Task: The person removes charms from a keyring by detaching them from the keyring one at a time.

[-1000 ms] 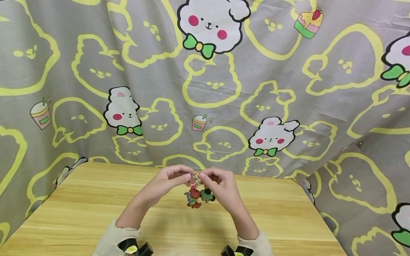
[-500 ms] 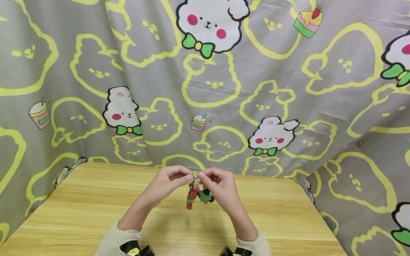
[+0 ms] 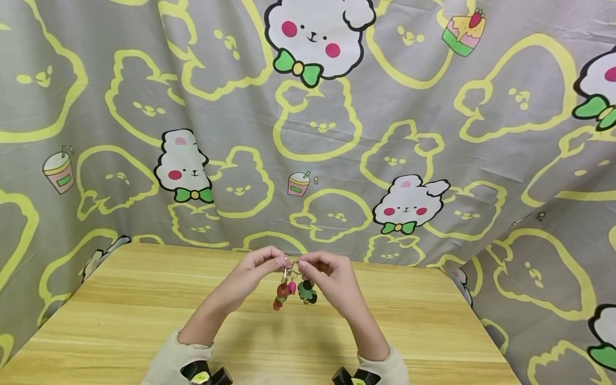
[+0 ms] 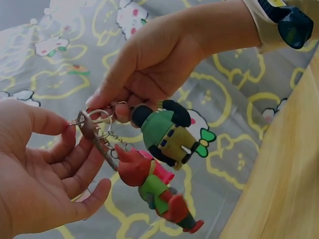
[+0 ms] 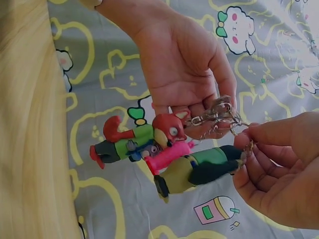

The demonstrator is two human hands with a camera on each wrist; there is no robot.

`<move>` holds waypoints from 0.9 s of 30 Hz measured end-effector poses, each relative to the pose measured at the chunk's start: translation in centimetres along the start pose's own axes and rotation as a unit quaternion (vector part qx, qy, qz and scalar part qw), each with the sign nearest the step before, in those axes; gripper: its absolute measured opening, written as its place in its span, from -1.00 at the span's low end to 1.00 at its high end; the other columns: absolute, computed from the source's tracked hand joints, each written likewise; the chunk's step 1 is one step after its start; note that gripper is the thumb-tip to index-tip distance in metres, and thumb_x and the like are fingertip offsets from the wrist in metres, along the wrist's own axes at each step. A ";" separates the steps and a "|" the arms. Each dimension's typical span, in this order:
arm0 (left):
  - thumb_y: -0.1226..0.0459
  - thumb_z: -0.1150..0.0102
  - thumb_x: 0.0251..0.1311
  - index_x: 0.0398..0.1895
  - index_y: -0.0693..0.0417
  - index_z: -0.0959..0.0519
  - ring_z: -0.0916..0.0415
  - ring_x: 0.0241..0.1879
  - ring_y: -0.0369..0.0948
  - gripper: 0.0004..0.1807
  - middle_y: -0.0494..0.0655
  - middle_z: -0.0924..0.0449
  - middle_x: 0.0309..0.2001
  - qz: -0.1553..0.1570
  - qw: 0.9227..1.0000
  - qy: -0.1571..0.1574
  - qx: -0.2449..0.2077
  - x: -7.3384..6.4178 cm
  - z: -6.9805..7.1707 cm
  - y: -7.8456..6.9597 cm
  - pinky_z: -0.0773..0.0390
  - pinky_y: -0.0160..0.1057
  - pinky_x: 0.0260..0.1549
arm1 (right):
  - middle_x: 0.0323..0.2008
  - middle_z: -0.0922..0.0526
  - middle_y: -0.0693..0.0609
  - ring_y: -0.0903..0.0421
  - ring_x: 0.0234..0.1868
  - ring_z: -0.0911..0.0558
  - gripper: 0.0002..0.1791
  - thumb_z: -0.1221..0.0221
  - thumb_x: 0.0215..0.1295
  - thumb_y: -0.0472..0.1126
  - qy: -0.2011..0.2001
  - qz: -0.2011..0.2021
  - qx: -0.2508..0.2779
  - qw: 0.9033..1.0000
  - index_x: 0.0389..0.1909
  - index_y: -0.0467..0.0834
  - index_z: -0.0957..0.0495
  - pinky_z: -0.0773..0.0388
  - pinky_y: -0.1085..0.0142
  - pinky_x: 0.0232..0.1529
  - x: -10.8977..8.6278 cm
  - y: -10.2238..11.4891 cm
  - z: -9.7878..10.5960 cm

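Over the table, my left hand [image 3: 257,275] and right hand [image 3: 332,278] hold a bunch of keychains up between them. In the left wrist view, my left thumb and index finger pinch the metal hardware beside a split ring [image 4: 101,119]. My right fingertips grip the ring's other side in the right wrist view. A red fox figure [image 5: 144,134] with a green shirt hangs below, next to a bright pink charm [image 5: 167,157]. Closer to my right hand dangles a dark-limbed figure [image 4: 164,129] in a green top and khaki trousers. Fingers partly hide the small metal links.
A light wood-grain table [image 3: 144,310] lies beneath the hands. Behind it and at both sides hangs a grey curtain [image 3: 327,176] with yellow outlines and cartoon animals. Each sleeve carries a black strapped device [image 3: 207,374] at the wrist.
The fox figure has swung left and turned, and the green-topped figure has shifted slightly left. A gap now shows between the two figures. My hands have drawn slightly apart at the ring.
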State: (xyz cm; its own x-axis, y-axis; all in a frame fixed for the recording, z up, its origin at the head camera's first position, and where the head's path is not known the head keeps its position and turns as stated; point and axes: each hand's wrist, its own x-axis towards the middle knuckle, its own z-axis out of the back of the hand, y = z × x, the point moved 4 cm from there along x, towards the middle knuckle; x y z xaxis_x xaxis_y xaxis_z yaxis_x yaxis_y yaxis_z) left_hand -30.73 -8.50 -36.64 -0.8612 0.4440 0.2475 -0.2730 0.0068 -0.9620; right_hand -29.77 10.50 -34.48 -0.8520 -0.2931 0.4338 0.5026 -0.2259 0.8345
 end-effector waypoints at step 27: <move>0.23 0.05 0.58 -0.03 0.38 -0.50 -0.47 -0.31 -0.27 -0.69 -0.05 -0.45 -0.28 0.024 0.999 0.020 0.036 0.0 -1.0 0.5 -0.54 -0.31 -0.21 | -0.36 -0.73 -0.23 0.21 -0.44 -0.65 -0.86 -0.31 0.37 -0.22 -0.014 -0.029 -0.017 0.999 -0.21 -0.22 -0.74 -0.58 0.41 -0.40 0.2 0.0 0.2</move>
State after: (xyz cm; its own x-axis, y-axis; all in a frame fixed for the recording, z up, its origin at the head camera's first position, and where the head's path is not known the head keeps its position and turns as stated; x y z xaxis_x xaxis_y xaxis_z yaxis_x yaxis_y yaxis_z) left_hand -30.43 -7.63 -37.23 -0.8564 0.4776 0.1960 -0.2642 -0.0793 -0.9612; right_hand -29.96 10.67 -34.31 -0.8830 -0.2528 0.3954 0.4571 -0.2723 0.8467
